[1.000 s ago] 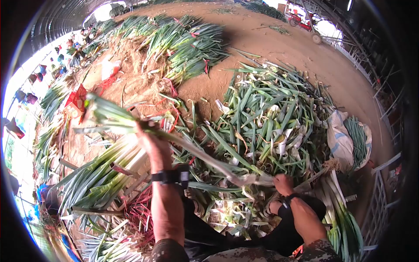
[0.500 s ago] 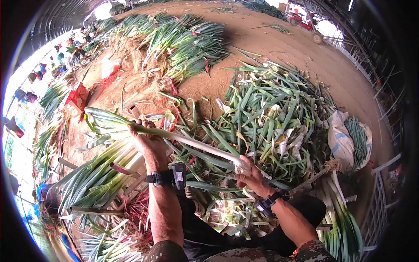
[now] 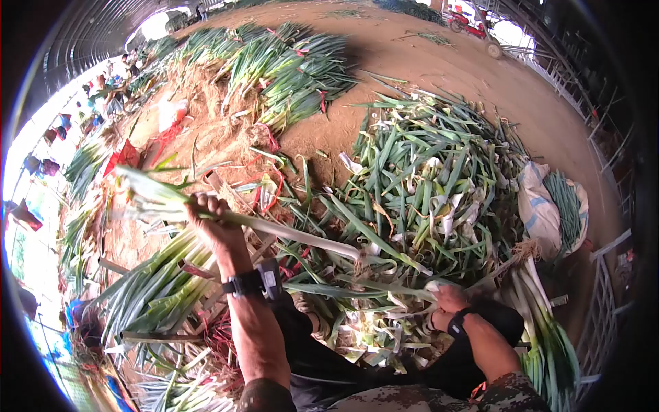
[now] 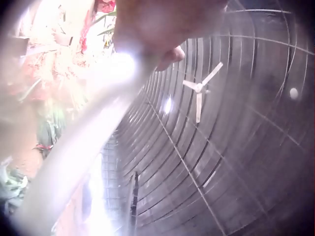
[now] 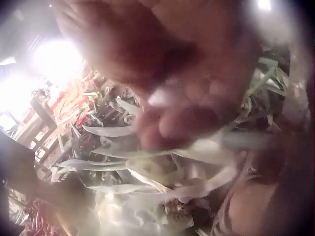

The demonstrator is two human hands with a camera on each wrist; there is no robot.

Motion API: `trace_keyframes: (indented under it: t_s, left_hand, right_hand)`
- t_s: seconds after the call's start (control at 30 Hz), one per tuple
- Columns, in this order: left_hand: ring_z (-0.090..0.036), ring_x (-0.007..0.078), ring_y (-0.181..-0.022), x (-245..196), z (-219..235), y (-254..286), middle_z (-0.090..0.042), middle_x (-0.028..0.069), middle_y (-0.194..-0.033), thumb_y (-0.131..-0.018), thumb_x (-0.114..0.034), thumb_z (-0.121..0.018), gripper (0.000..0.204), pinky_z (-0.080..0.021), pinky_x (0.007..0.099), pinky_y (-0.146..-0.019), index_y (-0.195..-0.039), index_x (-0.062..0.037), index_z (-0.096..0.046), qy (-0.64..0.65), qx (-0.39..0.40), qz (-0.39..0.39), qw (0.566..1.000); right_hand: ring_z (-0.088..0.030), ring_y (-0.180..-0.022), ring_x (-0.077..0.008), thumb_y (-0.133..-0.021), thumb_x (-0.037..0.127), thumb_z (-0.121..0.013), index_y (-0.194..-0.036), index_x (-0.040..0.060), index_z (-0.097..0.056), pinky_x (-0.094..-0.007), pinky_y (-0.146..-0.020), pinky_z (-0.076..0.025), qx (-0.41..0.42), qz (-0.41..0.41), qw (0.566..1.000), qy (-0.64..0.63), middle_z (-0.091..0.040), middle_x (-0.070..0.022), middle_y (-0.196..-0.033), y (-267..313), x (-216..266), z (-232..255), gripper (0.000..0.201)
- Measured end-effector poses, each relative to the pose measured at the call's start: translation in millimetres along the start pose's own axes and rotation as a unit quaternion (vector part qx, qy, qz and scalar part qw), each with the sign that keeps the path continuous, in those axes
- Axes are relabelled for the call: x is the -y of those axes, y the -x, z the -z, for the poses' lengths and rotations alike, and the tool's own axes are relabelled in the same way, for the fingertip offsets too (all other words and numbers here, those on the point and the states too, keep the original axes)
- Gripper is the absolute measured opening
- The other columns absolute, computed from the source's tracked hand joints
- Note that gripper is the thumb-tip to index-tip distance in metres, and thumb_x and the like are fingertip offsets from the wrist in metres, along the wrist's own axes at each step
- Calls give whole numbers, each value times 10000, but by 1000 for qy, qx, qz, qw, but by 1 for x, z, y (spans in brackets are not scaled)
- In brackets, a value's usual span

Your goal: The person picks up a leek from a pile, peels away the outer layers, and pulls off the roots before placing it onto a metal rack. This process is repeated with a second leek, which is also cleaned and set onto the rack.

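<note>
In the head view my left hand (image 3: 216, 226) grips a long leek (image 3: 295, 235) around its stalk. Green leaves spread out to the left of the fist, and the pale root end points right, toward my other hand. The white stalk (image 4: 74, 157) crosses the left wrist view, blurred and bright. Low over my right knee, my right hand (image 3: 449, 300) pinches a long, pale green leaf strip (image 3: 395, 288) that trails left below the root end. Curled fingers (image 5: 189, 120) and a thumbnail show in the right wrist view, with pale leaf (image 5: 211, 150) just under them.
A large heap of loose leek leaves (image 3: 425, 178) lies ahead, a white sack (image 3: 539, 213) to its right. Leeks (image 3: 158, 281) rest on a low frame at left, near red ties (image 3: 220, 333). More leeks (image 3: 542, 336) stand at right. Tied bundles (image 3: 302, 75) lie farther off.
My right hand reached in to the leek's root end, then drew back down and right with a leaf strip. My left hand, still gripping the leek, has shifted slightly left.
</note>
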State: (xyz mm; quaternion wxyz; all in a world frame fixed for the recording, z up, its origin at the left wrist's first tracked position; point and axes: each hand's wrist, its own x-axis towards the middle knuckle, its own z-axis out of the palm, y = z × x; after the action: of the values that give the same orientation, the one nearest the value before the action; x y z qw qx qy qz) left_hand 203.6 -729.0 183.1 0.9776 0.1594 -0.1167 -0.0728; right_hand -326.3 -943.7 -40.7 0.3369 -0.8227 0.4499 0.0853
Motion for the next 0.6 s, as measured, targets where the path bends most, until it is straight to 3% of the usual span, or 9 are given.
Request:
trace_keyframes:
  t_s: [0.03,0.13,0.23,0.3,0.37,0.43,0.5,0.57,0.6]
  left_hand:
    - [-439,75,-583,-5,-1,4,-478,-25,-757,-1030,-368,-506,250,-395,218,-470,-982,-124,-487,0,-5,-3,1000]
    - [-411,123,-580,8,-24,25,-429,-25,-702,-995,-453,-506,336,-374,266,-542,-969,-118,-514,4,-45,50,998]
    - [-407,114,-509,23,-34,28,-429,-30,-619,-974,-612,-432,502,-350,252,-492,-980,-121,-540,30,-7,130,991]
    - [-387,96,-494,30,-31,31,-412,-46,-610,-948,-648,-456,551,-327,243,-472,-980,-107,-557,22,28,159,987]
    - [-389,88,-490,33,-32,35,-420,-48,-610,-943,-654,-458,576,-325,239,-455,-1003,-92,-570,44,39,192,980]
    - [-394,93,-490,39,-34,42,-415,-48,-605,-953,-639,-447,593,-327,243,-448,-1037,-69,-589,77,31,211,974]
    - [-391,103,-487,45,-40,50,-409,-39,-601,-958,-634,-437,601,-330,250,-453,-1030,-59,-596,53,6,216,975]
    - [-392,115,-482,51,-42,53,-412,-29,-598,-957,-639,-430,635,-329,252,-459,-1044,-34,-602,71,23,231,970]
    - [-391,114,-482,53,-42,54,-414,-29,-601,-959,-638,-430,635,-331,253,-459,-1051,-32,-600,77,24,239,968]
  right_hand:
    - [-686,-705,-327,-901,243,-614,-1097,20,-677,-409,-653,-542,82,-123,976,-161,-686,-197,-829,19,42,36,303]
    - [-706,-794,-252,-877,276,-668,-1137,28,-681,-367,-725,-560,86,-30,996,21,-710,-162,-896,17,88,60,359]
    - [-713,-848,-201,-851,306,-715,-1172,20,-678,-323,-772,-561,-62,137,982,119,-717,-162,-946,6,129,81,432]
    - [-713,-905,-244,-855,249,-732,-1157,35,-684,-337,-794,-549,-83,174,981,-27,-721,-150,-1085,3,175,100,373]
    - [-698,-866,-173,-898,174,-702,-1106,25,-701,-300,-758,-548,-41,226,943,-240,-735,-114,-1002,1,220,104,256]
    - [-653,-934,-119,-906,149,-713,-1193,7,-667,-284,-801,-551,-30,267,940,-209,-707,-85,-1089,23,286,120,324]
    - [-640,-984,-108,-896,183,-732,-1271,52,-628,-298,-777,-552,-13,307,914,-266,-696,-73,-1148,25,319,111,411]
    - [-647,-962,-115,-919,189,-707,-1266,38,-617,-276,-732,-552,-92,396,895,-181,-692,-86,-1150,19,344,100,389]
    - [-663,-939,-138,-925,219,-698,-1225,29,-634,-281,-729,-562,-78,374,891,-244,-696,-104,-1122,12,342,91,360]
